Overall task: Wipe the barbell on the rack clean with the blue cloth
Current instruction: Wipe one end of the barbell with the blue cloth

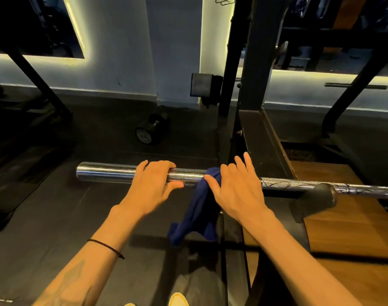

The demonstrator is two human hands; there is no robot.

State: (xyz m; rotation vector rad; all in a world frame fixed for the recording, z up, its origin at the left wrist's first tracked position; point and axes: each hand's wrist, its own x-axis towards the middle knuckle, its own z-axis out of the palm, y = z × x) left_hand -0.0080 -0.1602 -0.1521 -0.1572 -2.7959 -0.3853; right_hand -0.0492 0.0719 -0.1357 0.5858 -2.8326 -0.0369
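Looking down from the head camera, I see my two bare forearms reaching forward to a shiny chrome steel barbell [126, 173] that runs level across the view, its smooth thick sleeve ending at the left and its thinner knurled shaft running off to the right. My left hand [152, 182] sits on the bar where the sleeve meets the shaft, fingers curled over the top and thumb tucked under the front, gripping it. A thin dark cord bracelet [105, 247] circles that forearm. Just to the right, a dark blue soft cloth [199, 208] is draped over the bar and hangs down in loose folds below it. My right hand [237, 188] lies on the cloth at the bar, thumb pressing the fabric, the fingers straight and spread slightly apart, pointing away from me. Farther right, the shaft rests in a black rounded hook of the black metal rack [248, 89], whose upright rises behind my right hand. A black round-headed dumbbell [150, 130] lies on the dark rubber floor [45, 217] beyond the bar, and a brown wooden platform [347, 230] sits at the right.
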